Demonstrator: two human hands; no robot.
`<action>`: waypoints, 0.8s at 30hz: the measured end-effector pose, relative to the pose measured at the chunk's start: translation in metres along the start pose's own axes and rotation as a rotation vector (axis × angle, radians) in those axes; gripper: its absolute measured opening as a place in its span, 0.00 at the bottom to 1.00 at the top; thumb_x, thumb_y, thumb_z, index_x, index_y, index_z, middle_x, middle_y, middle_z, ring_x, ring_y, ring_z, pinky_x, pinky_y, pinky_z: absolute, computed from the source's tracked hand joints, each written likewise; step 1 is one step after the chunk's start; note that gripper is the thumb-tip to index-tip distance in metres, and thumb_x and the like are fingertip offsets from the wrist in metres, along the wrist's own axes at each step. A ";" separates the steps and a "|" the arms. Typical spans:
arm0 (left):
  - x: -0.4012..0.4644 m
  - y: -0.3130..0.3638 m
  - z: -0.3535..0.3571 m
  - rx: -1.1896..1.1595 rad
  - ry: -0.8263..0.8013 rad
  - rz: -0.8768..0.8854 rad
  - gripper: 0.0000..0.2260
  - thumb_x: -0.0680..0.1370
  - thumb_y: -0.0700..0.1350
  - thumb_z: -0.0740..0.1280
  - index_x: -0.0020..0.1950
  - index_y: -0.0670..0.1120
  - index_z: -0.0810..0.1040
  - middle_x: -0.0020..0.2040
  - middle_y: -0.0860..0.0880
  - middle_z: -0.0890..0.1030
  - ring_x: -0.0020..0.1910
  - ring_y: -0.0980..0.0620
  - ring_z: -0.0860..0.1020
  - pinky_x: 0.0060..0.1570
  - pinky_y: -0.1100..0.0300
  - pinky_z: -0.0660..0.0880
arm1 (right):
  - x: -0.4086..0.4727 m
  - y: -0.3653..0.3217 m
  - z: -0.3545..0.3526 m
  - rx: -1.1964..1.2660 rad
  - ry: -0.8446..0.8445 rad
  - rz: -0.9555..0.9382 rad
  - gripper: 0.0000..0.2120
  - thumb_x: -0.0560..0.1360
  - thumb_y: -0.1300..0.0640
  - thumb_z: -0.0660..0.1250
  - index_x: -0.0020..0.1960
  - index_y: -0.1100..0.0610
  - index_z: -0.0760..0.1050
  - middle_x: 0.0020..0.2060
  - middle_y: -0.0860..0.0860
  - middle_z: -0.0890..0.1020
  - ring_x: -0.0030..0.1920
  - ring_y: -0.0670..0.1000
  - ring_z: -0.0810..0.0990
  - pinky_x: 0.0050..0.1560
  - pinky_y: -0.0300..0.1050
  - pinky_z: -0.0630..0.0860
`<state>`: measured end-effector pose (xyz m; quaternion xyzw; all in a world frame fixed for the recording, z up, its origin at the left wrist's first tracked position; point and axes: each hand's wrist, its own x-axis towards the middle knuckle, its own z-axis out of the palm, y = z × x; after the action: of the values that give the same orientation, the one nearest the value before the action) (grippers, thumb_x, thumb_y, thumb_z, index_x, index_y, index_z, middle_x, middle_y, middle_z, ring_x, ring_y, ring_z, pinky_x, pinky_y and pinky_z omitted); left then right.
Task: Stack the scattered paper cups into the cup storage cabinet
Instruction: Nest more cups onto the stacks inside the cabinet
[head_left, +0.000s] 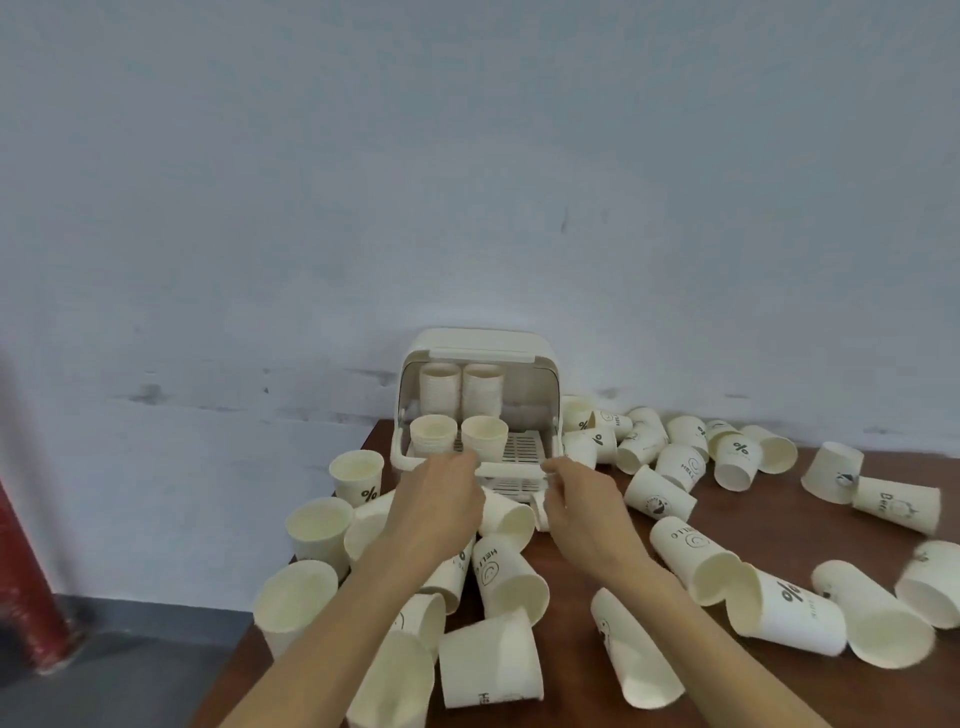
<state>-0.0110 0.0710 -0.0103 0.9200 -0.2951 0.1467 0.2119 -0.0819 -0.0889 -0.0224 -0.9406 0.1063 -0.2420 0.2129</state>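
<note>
Two bare forearms are seen, entering from the six o'clock edge and narrowing toward twelve o'clock. No sleeve, watch, ring or glove is worn on either. The left hand is shown from the back, with knuckles faintly marked. The right hand is likewise shown from the back, and tendons are traced along its wrist. Some motion blur is noted at the fingertips.

The cabinet mouth is blocked on its left by four cup stacks; bare grating is left open on the right. The near approach is crowded by toppled cups; bare table is seen centrally.
</note>
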 end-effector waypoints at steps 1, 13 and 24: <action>-0.008 0.006 -0.002 -0.038 0.025 0.008 0.12 0.78 0.45 0.58 0.59 0.48 0.75 0.55 0.50 0.79 0.53 0.47 0.77 0.48 0.51 0.75 | -0.011 0.001 -0.007 0.019 0.024 0.008 0.17 0.78 0.60 0.56 0.66 0.54 0.73 0.57 0.53 0.80 0.57 0.53 0.78 0.58 0.48 0.74; -0.063 0.059 0.011 -0.132 -0.027 0.093 0.14 0.80 0.47 0.57 0.62 0.51 0.76 0.56 0.53 0.79 0.56 0.51 0.75 0.52 0.52 0.74 | -0.096 0.021 -0.042 0.013 0.066 0.036 0.15 0.79 0.58 0.56 0.63 0.54 0.75 0.54 0.49 0.81 0.54 0.47 0.78 0.53 0.40 0.73; -0.057 0.109 0.048 -0.158 -0.114 0.210 0.12 0.79 0.47 0.58 0.58 0.52 0.78 0.54 0.52 0.80 0.55 0.50 0.76 0.53 0.52 0.74 | -0.118 0.071 -0.064 -0.116 0.068 0.178 0.16 0.77 0.61 0.58 0.62 0.54 0.75 0.53 0.54 0.79 0.54 0.53 0.77 0.51 0.43 0.72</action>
<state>-0.1144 -0.0046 -0.0415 0.8713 -0.4121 0.0919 0.2502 -0.2222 -0.1385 -0.0521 -0.9295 0.2104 -0.2476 0.1748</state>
